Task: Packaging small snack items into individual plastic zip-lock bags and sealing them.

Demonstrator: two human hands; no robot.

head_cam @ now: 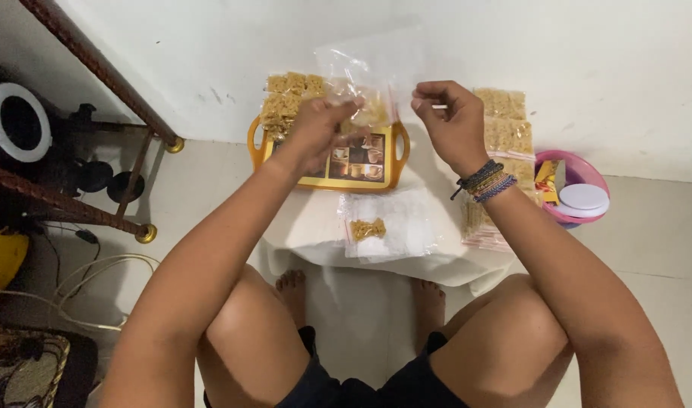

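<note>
We hold a clear bag (361,79) up above the yellow tray (327,177). Our left hand (319,125) pinches its left side, our right hand (452,113) pinches the top edge. The bag hangs between both hands.

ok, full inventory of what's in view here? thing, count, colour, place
clear bag: one, see-through with snack pieces inside, held up between both hands
tray: one, yellow with picture panels, on the low table
loose snack squares: a pile, golden brown, at the tray's far left
empty bags: a small stack, clear, on the table's near edge
snack piece: one, golden brown, lying on the empty bags
filled packs: a stack, count unclear, right of the tray
bowl: one, pink, holding a white lid, far right
ring light: one, white rim, floor at left
left hand: gripping the bag
right hand: pinching the bag's top edge
</note>
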